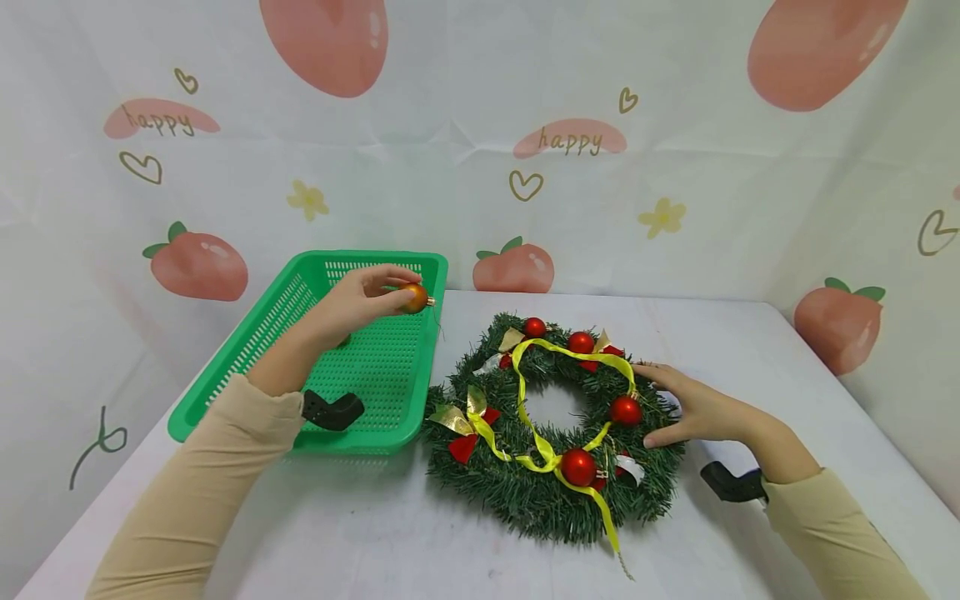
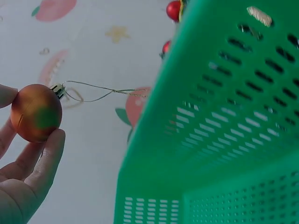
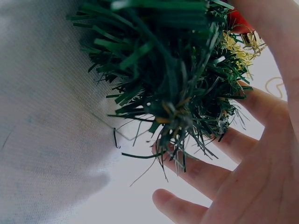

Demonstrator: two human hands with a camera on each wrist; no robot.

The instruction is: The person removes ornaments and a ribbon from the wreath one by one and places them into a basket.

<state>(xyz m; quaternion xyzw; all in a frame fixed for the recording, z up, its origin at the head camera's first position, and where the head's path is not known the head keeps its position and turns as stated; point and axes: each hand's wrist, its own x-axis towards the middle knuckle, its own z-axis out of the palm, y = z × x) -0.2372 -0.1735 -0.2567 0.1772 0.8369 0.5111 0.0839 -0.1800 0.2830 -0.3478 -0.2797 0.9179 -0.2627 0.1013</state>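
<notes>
My left hand (image 1: 352,307) pinches an orange-gold Christmas ball (image 1: 412,298) between thumb and fingers, above the far right part of a green basket (image 1: 422,392). From the ball's metal cap trails a thin string loop, clear in the left wrist view beside the ball (image 2: 36,113). A green Christmas wreath (image 1: 517,500) lies flat on the table, dressed with red balls, a yellow ribbon and red and gold bows. At its right edge rests my right hand (image 1: 712,414), thumb and fingers spread. The right wrist view shows loosely extended fingers (image 3: 201,177) against the wreath's needles (image 3: 154,56).
The basket stands left of the wreath, its right wall close to it. A small dark thing in the basket (image 1: 343,340) is mostly hidden by my left wrist. A white cloth with peach prints (image 1: 420,192) hangs behind the white table (image 1: 360,533).
</notes>
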